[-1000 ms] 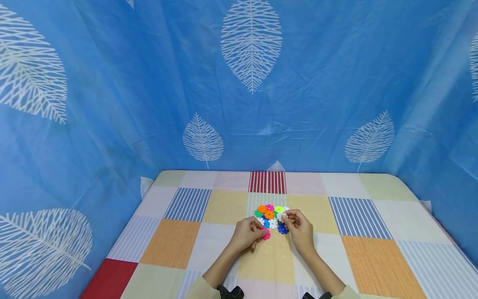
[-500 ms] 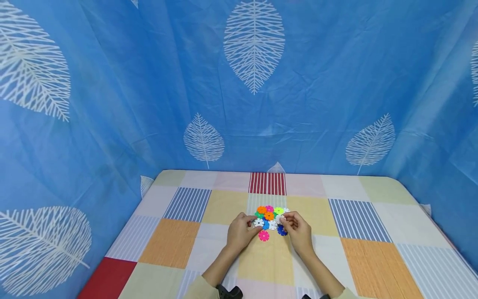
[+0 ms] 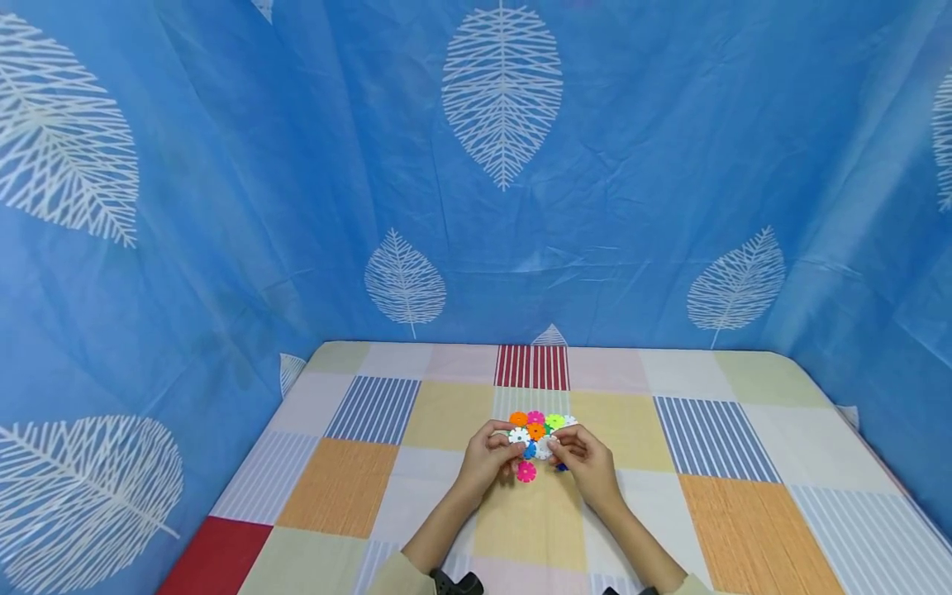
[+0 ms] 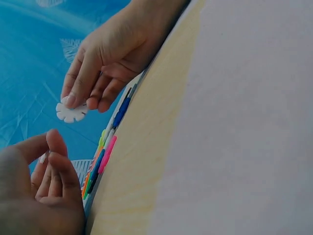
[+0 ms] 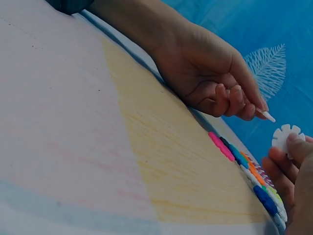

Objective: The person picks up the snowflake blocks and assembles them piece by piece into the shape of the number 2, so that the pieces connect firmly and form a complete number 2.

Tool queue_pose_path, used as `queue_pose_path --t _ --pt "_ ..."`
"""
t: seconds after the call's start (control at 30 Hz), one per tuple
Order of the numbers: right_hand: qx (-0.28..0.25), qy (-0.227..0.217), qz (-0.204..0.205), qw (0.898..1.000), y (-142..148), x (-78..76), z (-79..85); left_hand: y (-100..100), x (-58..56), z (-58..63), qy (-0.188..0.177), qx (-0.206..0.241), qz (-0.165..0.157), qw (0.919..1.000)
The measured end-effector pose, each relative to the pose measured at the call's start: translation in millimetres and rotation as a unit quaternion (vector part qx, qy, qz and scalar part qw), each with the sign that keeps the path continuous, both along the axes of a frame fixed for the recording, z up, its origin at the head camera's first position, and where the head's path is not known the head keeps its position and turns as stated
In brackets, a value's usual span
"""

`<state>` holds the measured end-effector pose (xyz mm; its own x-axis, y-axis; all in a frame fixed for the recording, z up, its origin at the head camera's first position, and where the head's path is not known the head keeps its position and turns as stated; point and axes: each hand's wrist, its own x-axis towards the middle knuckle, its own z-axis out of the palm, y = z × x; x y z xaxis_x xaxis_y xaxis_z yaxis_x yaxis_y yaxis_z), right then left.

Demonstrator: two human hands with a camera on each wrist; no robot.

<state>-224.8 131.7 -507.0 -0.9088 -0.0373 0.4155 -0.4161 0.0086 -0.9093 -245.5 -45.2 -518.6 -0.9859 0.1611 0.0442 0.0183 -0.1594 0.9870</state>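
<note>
Bkgd: big blue fabric curtain w/ white leaf prints [image 3: 617, 207], hung round the far side & both flanks. Below it, a table under a multicolour patchwork-check cloth [image 3: 531, 521]. Person's forearms come in from the near edge, beige sleeves [image 3: 405, 576], black wrist straps [image 3: 459, 583].

L hand [image 3: 482, 461] & R hand [image 3: 590, 467] face each other, fingertips near but apart, over the near side of a flat cluster of bright notched flower-shaped discs [image 3: 536, 431] (orange, pink, green, yellow, blue, white; look plastic). Dk blue notched disc [image 3: 562, 468] lies by R hand, partly hidden; hot-pink notched disc [image 3: 526, 472] lies nearest the person, by L fingers.

Key relation: L hand's round white notched disc [image 3: 518, 435] & R hand's round white notched disc [image 3: 546, 447] sit side by side, clear gap btwn in both wrist views, both up off the cloth. Round, so no long axis; what matters is tilt: from R wrist, L one shows nearly edge-on, R one shows its face. Neither hand clearly nearer.

Grip: L thumb & finger tips together on the L disc's edge; R thumb & finger likewise on the R disc's rim, most of that disc exposed. Exact notch alignment: can't tell.
</note>
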Motion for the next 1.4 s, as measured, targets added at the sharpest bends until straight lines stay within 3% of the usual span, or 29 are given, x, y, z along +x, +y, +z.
queue_pose_path --t 0.13,0.33,0.53,0.97,1.1,1.27,1.4 --pt "-0.013 0.021 0.04 0.999 -1 0.5 -2.0 1 1.6 1.3 -0.026 0.03 -0.03 0.9988" --pt "-0.005 0.043 0.057 0.997 -1 1.9 -1.0 4 1.6 -3.9 -0.011 0.03 -0.045 0.9985" --pt "0.036 0.098 0.066 0.992 -2 2.6 -2.8 4 3.8 -4.3 -0.009 0.034 -0.049 0.9981" --pt "0.081 0.136 0.037 0.987 -8 3.8 0.2 2 4.5 -6.4 0.009 0.045 -0.082 0.9956" --pt "0.098 0.138 0.019 0.985 -8 4.0 -1.1 2 3.2 -5.0 -0.018 0.047 -0.09 0.9947" --pt "0.104 0.147 -0.006 0.984 -6 -3.4 -15.8 0 0.5 -4.5 -0.045 0.045 -0.106 0.9923" --pt "0.14 0.15 -0.058 0.977 -5 -9.5 -26.4 -2 -1.7 -5.1 -0.043 0.05 -0.089 0.9939"
